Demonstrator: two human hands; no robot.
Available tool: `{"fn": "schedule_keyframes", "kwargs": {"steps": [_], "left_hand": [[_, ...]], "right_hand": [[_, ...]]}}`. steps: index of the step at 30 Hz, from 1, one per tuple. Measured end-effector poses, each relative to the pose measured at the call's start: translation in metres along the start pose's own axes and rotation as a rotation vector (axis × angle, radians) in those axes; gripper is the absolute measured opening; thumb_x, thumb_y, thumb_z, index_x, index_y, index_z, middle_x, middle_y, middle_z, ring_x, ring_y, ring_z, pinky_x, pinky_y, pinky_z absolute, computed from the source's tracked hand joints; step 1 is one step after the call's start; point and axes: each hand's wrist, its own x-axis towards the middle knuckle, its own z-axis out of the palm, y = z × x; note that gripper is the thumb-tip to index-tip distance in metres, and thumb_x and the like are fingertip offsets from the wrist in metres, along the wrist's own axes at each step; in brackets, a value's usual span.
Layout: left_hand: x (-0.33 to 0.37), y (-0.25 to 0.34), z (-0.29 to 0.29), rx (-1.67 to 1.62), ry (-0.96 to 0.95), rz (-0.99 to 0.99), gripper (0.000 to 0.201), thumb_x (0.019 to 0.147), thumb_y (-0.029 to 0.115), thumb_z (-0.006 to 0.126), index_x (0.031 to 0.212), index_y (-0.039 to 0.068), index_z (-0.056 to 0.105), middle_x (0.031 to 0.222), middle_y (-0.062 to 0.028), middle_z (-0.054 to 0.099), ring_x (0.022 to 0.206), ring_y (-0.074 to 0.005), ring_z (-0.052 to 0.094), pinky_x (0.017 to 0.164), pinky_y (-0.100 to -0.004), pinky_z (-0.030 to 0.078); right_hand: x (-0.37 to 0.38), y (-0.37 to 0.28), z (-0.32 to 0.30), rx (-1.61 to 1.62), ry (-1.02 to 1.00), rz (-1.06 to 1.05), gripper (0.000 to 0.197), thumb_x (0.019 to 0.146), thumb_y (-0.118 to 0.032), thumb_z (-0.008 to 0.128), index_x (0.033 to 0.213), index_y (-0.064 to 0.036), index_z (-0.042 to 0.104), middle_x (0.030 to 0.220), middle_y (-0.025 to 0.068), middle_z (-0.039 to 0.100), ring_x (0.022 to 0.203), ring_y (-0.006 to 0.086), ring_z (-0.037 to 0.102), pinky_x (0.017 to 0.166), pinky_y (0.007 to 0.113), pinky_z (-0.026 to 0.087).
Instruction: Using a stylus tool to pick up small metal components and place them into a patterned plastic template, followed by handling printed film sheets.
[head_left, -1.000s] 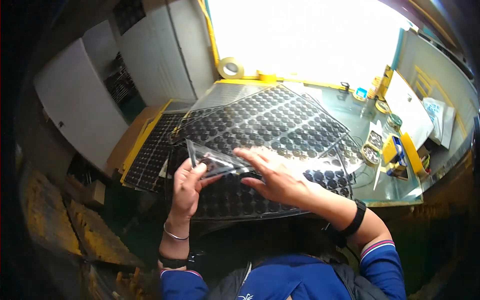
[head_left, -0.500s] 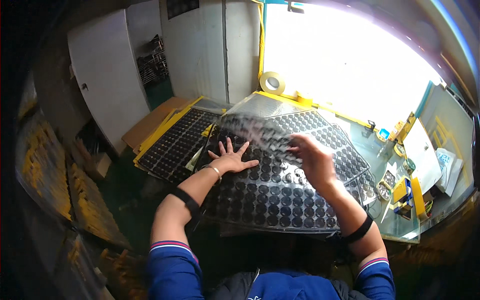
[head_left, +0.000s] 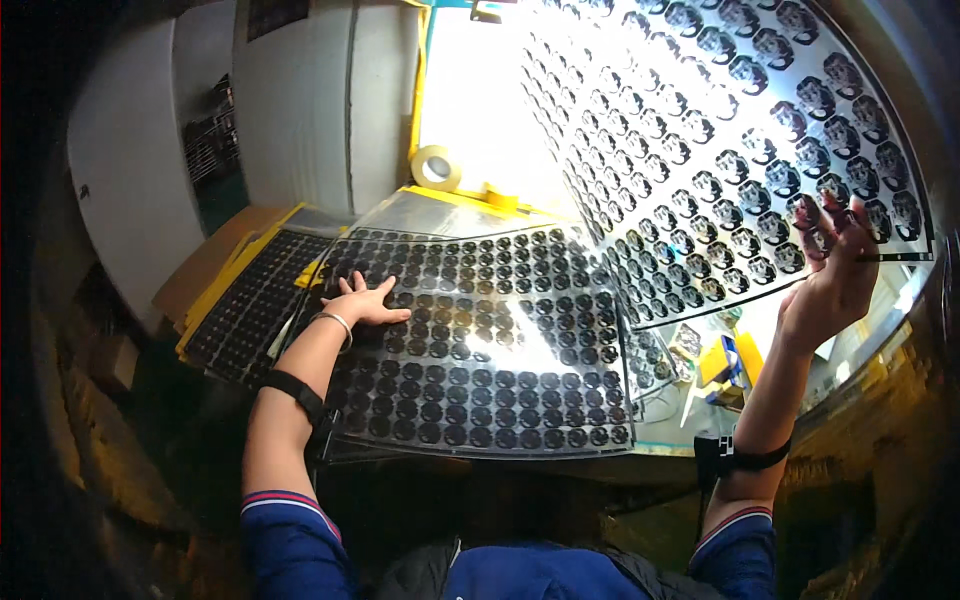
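Note:
A large transparent film sheet (head_left: 700, 190) printed with rows of dark round patterns is raised on the right, tilted up against the bright window light. My right hand (head_left: 840, 275) is closed on its near right edge, and the fingers partly show through the film. Another film sheet (head_left: 490, 380) with the same kind of dark circles lies flat on the table in front of me. On its left part rests my left hand (head_left: 365, 303), palm down with fingers spread, holding nothing. The raised sheet's lower left side hangs close to the flat sheet's right edge.
More dotted sheets with yellow edges (head_left: 255, 300) lie at the left. A tape roll (head_left: 436, 168) stands on the far side below the window. To the right, partly behind the raised sheet, is a blue and yellow box (head_left: 718, 362). A pale cabinet door (head_left: 125, 170) is at far left.
My right hand has moved right and up from over the stack, lifting a film sheet with it. My left hand stays spread on the flat sheet. The view has shifted right.

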Motion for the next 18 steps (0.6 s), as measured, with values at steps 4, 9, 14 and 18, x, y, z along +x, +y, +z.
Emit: {"fn": "schedule_keyframes", "kwargs": {"steps": [4,9,14,18], "left_hand": [[0.002,0.108,0.036,-0.020,-0.127,0.657,0.077,0.087,0.067,0.045,0.151,0.037,0.015,0.158,-0.0197,0.000,0.141,-0.0527,-0.001,0.107,-0.0701,0.008],[-0.058,0.190,0.052,0.099,0.001,0.420,0.093,0.071,0.090,0.034,0.149,0.044,0.015,0.159,-0.0171,-0.004,0.140,-0.0533,-0.009,0.096,-0.0803,-0.005],[-0.037,0.191,0.046,0.102,-0.011,0.394,0.092,0.070,0.089,0.037,0.148,0.047,0.015,0.160,-0.0122,-0.003,0.141,-0.0501,-0.010,0.097,-0.0801,-0.005],[-0.033,0.207,0.044,0.106,-0.026,0.395,0.091,0.071,0.088,0.040,0.148,0.046,0.017,0.160,-0.0113,0.000,0.141,-0.0502,-0.009,0.096,-0.0808,-0.005]], "right_hand": [[-0.002,0.007,-0.006,-0.016,0.011,-0.031,0.032,0.101,-0.018,0.047,0.122,0.0045,0.049,0.108,0.0185,0.064,0.088,0.0269,0.067,0.079,0.037,0.057],[-0.007,0.012,-0.008,-0.050,-0.029,-0.052,0.034,0.100,-0.019,0.048,0.123,0.0056,0.048,0.106,0.0197,0.064,0.087,0.0279,0.068,0.079,0.037,0.057],[0.058,-0.011,-0.067,-0.187,0.120,-0.102,0.043,0.100,-0.027,0.049,0.129,0.0049,0.048,0.116,0.0208,0.062,0.098,0.0295,0.066,0.085,0.038,0.056],[0.123,-0.030,-0.150,-0.140,0.078,-0.144,0.046,0.099,-0.021,0.049,0.136,0.0063,0.039,0.128,0.0209,0.056,0.114,0.0286,0.059,0.098,0.034,0.049]]}}
